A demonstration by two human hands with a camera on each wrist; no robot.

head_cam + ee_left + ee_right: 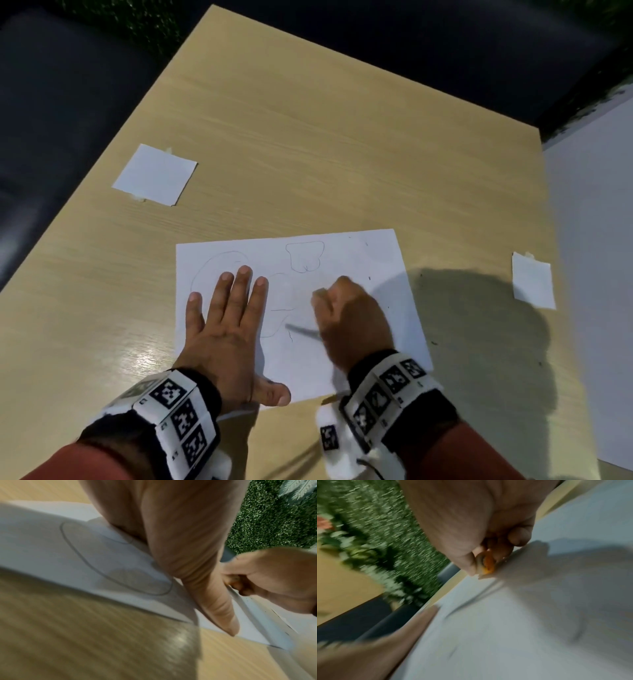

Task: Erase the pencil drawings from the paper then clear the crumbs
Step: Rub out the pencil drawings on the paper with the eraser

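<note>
A white sheet of paper [359,260] with faint pencil outlines [305,255] lies on the wooden table [308,154]. My left hand [227,318] lies flat on the sheet's left part, fingers straight and spread, thumb near the front edge. My right hand [346,315] is curled over the middle of the sheet and pinches a small orange eraser [487,564] against the paper [539,615]. The left wrist view shows an oval pencil line [109,574] beside my left hand [197,561], with the right hand [274,580] beyond it. Dark crumbs [433,342] dot the table right of the sheet.
A small white card [156,174] is taped to the table at the left, another card [532,281] at the right edge. Dark seats [51,120] flank the table's far sides. A white surface [596,274] adjoins the right side.
</note>
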